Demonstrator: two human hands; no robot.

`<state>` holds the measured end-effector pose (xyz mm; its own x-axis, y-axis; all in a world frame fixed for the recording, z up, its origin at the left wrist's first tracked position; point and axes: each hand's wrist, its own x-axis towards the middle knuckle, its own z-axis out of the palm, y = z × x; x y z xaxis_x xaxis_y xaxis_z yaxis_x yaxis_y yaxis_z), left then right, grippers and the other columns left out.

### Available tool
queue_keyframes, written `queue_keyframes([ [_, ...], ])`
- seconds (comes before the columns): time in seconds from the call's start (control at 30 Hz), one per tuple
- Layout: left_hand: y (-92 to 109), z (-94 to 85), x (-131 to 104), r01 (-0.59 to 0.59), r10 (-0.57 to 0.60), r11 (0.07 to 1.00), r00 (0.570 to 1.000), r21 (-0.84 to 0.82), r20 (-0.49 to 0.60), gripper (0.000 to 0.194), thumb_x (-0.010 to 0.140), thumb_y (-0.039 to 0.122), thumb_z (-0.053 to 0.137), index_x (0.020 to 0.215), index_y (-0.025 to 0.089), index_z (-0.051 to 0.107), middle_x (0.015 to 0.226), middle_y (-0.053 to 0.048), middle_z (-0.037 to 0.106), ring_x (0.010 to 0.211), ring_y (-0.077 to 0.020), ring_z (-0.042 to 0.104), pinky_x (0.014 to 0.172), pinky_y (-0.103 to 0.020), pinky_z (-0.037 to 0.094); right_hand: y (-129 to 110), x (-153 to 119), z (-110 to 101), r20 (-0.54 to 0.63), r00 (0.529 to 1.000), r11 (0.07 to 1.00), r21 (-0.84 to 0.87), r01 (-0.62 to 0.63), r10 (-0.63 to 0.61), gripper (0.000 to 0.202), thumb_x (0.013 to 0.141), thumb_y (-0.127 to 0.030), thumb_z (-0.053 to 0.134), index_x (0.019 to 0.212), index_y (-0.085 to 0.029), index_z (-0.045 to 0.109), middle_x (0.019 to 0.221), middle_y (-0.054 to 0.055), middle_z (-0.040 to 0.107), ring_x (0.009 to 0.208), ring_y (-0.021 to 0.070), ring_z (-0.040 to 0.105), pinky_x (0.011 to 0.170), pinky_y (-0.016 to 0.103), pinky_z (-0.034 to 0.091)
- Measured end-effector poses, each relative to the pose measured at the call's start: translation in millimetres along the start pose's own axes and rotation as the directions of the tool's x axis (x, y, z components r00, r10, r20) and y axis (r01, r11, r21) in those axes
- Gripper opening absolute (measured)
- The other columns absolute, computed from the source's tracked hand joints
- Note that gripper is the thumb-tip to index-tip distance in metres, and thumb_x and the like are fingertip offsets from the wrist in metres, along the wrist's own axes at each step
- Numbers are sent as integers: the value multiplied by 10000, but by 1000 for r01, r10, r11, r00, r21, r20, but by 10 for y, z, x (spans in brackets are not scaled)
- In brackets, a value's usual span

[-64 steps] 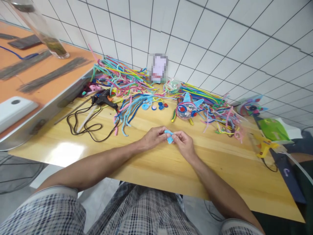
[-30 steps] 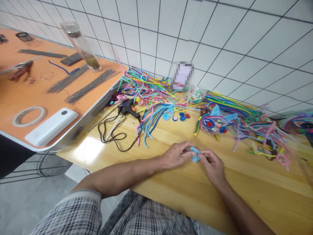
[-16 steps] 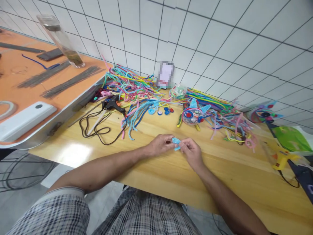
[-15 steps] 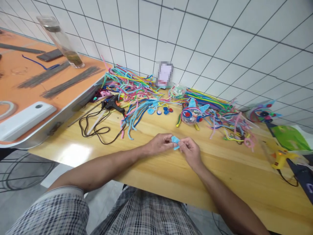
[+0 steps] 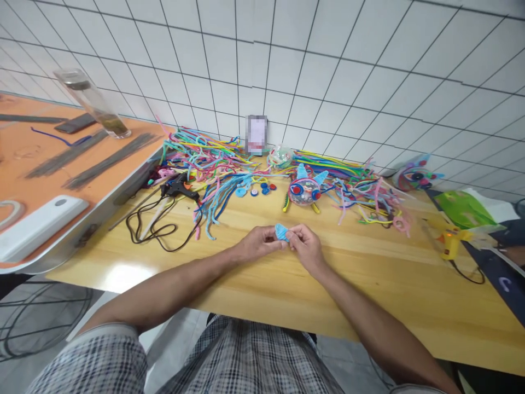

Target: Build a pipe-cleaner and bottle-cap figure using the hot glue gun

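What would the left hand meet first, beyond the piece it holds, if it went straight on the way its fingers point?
Past the light-blue piece, the left hand would probably meet the fingers of the right hand, though exact depth is hard to judge.

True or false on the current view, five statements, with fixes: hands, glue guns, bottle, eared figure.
1. The left hand and right hand both hold the light blue piece. True.
2. The black glue gun is gripped by the left hand. False: it lies on the wooden table, untouched.
3. The yellow glue gun is to the right of the right hand. True.
4. The clear bottle is on the wooden table. False: it is on the orange surface.
5. The eared figure beyond the hands has yellow ears. False: they are light blue.
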<state>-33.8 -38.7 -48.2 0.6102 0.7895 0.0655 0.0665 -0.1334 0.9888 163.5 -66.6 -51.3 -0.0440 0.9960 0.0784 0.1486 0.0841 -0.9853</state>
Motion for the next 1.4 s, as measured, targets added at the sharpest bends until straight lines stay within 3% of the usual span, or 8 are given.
queue_keyframes([
  [0.4, -48, 25, 2, -23, 23, 996, 1000, -91, 0, 488, 911, 621, 750, 897, 134, 760, 793, -14, 697, 728, -139, 592, 716, -243, 462, -77, 38, -27, 123, 991, 996, 67, -64, 56, 460, 830, -684, 774, 879, -249, 630, 600, -51, 591, 529, 126, 487, 540, 272, 429],
  [0.53, 29, -24, 47, -5, -41, 973, 980, -232, -193, 517, 850, 649, 797, 898, 139, 727, 833, -28, 735, 723, -130, 617, 724, -254, 498, -71, 33, 8, 99, 994, 989, 132, -66, 53, 518, 822, -659, 776, 1099, -245, 634, 652, -68, 582, 549, 128, 497, 549, 272, 417],
  [0.63, 92, -118, 77, 16, -160, 940, 904, -342, -397, 526, 758, 639, 866, 832, 157, 670, 738, 3, 693, 588, -96, 553, 609, -238, 461, -56, 22, 27, 122, 990, 990, 110, -87, 73, 478, 825, -599, 783, 1104, -239, 636, 659, -82, 536, 556, 119, 474, 546, 264, 384],
  [0.8, 281, -457, 310, 2, -227, 912, 835, -409, -502, 509, 725, 590, 887, 786, 183, 588, 678, 29, 618, 523, -73, 516, 518, -216, 401, -6, 10, 38, 159, 983, 991, 81, -103, 89, 418, 828, -553, 769, 1062, -226, 651, 683, -75, 524, 581, 116, 455, 554, 261, 352],
  [1.03, 596, -1234, 1166, 137, -353, 902, 779, -409, -519, 510, 854, 633, 792, 811, 213, 506, 652, 16, 614, 450, -90, 491, 460, -231, 371, 19, 4, -5, 184, 976, 992, 35, -122, 114, 400, 827, -546, 747, 1041, -216, 676, 705, -62, 518, 626, 124, 465, 592, 271, 370],
  [1.13, 479, -1190, 1157, 192, -354, 921, 774, -338, -525, 420, 895, 558, 767, 821, 206, 550, 642, 18, 626, 413, -91, 473, 436, -234, 336, 30, 8, -19, 188, 972, 989, 7, -147, 143, 406, 819, -555, 748, 1023, -207, 696, 711, -51, 536, 639, 127, 478, 601, 273, 378],
  [1.27, 289, -918, 950, 200, -266, 963, 828, -183, -493, 278, 896, 395, 745, 764, 182, 624, 648, 16, 653, 456, -73, 489, 453, -214, 341, 60, 9, -21, 189, 969, 987, -25, -157, 158, 405, 818, -565, 743, 989, -198, 726, 727, -29, 575, 651, 133, 491, 607, 276, 380],
  [1.4, 322, -910, 923, 164, -159, 986, 857, -33, -490, 199, 898, 291, 695, 743, 170, 669, 638, 11, 666, 501, -79, 497, 506, -214, 379, 67, -2, -24, 181, 972, 988, -59, -142, 150, 380, 840, -558, 727, 966, -200, 740, 736, -7, 639, 655, 139, 514, 616, 278, 393],
])
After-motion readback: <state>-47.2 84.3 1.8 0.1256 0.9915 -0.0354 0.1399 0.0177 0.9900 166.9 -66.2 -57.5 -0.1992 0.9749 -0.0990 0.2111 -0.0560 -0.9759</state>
